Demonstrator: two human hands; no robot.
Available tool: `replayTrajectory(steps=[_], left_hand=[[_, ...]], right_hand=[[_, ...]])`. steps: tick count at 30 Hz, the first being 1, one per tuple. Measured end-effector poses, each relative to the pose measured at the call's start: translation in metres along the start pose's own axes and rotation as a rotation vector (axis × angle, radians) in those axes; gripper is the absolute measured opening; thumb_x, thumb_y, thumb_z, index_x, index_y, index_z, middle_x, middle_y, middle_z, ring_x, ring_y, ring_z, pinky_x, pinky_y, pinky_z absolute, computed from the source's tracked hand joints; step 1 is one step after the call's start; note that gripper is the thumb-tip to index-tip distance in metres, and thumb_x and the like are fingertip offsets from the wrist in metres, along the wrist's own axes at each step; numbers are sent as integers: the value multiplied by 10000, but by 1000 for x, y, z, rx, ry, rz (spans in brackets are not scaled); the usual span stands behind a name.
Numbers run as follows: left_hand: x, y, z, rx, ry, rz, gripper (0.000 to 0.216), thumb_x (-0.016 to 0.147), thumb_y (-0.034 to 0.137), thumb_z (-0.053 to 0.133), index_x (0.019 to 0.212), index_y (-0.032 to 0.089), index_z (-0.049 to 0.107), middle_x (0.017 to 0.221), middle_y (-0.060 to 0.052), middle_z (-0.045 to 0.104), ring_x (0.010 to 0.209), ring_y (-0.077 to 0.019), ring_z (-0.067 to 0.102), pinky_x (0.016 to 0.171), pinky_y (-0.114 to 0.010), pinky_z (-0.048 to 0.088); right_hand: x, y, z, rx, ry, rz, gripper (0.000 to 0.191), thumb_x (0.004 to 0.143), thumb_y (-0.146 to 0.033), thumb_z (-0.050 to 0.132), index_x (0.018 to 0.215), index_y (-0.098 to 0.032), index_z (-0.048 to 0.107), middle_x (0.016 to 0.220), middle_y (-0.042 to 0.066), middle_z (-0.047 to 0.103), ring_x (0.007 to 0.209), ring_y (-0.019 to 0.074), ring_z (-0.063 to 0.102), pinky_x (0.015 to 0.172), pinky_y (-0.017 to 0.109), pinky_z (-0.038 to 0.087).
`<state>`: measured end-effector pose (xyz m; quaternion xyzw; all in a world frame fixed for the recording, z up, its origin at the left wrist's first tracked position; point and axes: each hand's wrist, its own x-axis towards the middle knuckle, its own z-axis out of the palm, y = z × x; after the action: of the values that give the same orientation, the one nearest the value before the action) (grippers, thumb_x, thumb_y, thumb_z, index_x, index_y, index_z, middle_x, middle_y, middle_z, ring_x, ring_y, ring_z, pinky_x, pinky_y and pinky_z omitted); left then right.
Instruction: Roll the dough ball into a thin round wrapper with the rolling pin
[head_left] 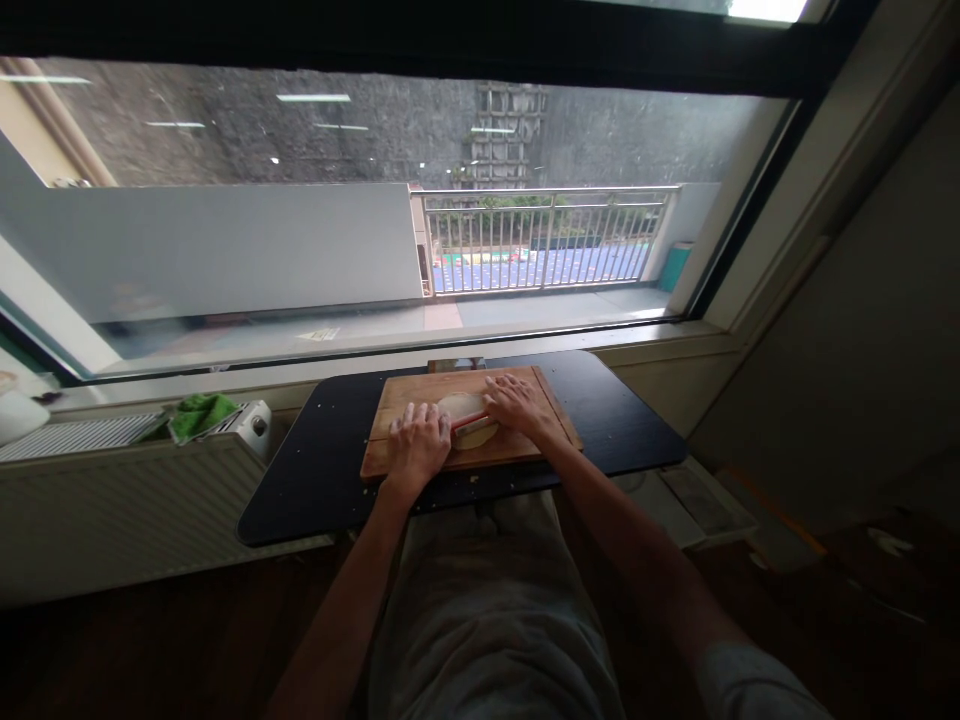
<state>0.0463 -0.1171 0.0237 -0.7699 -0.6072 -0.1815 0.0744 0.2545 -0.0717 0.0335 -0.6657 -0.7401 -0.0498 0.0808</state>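
A flat, pale round of dough (pixel 477 438) lies on the wooden board (pixel 405 391). Across the dough runs a thin rolling pin (pixel 469 420), reddish along its visible middle and tilted slightly up to the right. My left hand (pixel 420 440) is over its left end, fingers curled and dusted with flour. Over the right end is my right hand (pixel 517 402), also floury, its fingers bent on the pin. Both ends of the pin are hidden under my hands.
The board rests on a small dark table (pixel 315 455) with scattered crumbs. Behind it is a window sill (pixel 645 338). A radiator (pixel 127 510) stands at left with a green cloth (pixel 201 415) on top. A small flat object (pixel 456 365) sits behind the board.
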Motion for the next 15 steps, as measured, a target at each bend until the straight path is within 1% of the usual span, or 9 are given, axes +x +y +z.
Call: replayTrajectory(steps=[3, 7, 11, 15], left_hand=[[-5, 2, 3, 6, 22, -2, 521, 1117, 388, 304, 1355, 154, 704, 1425, -180, 704, 1432, -367, 560, 1149, -550, 459], [-21, 10, 5, 17, 52, 21, 541, 1115, 396, 313, 1368, 124, 706, 1493, -200, 661, 1456, -373, 547, 1158, -537, 459], [-35, 15, 4, 15, 52, 42, 578, 1119, 401, 319, 1422, 59, 672, 1526, -232, 628, 1484, -375, 526, 1172, -511, 454], [-39, 15, 5, 9, 45, 52, 581, 1120, 409, 328, 1445, 55, 655, 1511, -229, 643, 1471, -362, 547, 1173, -487, 455]], right_hand=[[-6, 3, 4, 6, 34, -13, 593, 1066, -312, 404, 1642, -205, 497, 1628, 117, 560, 1544, 280, 467, 1287, 438, 321], [-30, 10, 7, 14, 108, -70, 599, 1078, -292, 363, 1650, -155, 470, 1657, 137, 520, 1569, 268, 430, 1313, 440, 268], [-48, 14, 6, -3, 139, -78, 588, 1103, -313, 306, 1619, -104, 494, 1645, 164, 529, 1556, 270, 446, 1301, 437, 279], [-53, 14, 4, -24, 155, -73, 591, 1111, -317, 278, 1581, -52, 519, 1635, 196, 531, 1561, 281, 433, 1288, 441, 288]])
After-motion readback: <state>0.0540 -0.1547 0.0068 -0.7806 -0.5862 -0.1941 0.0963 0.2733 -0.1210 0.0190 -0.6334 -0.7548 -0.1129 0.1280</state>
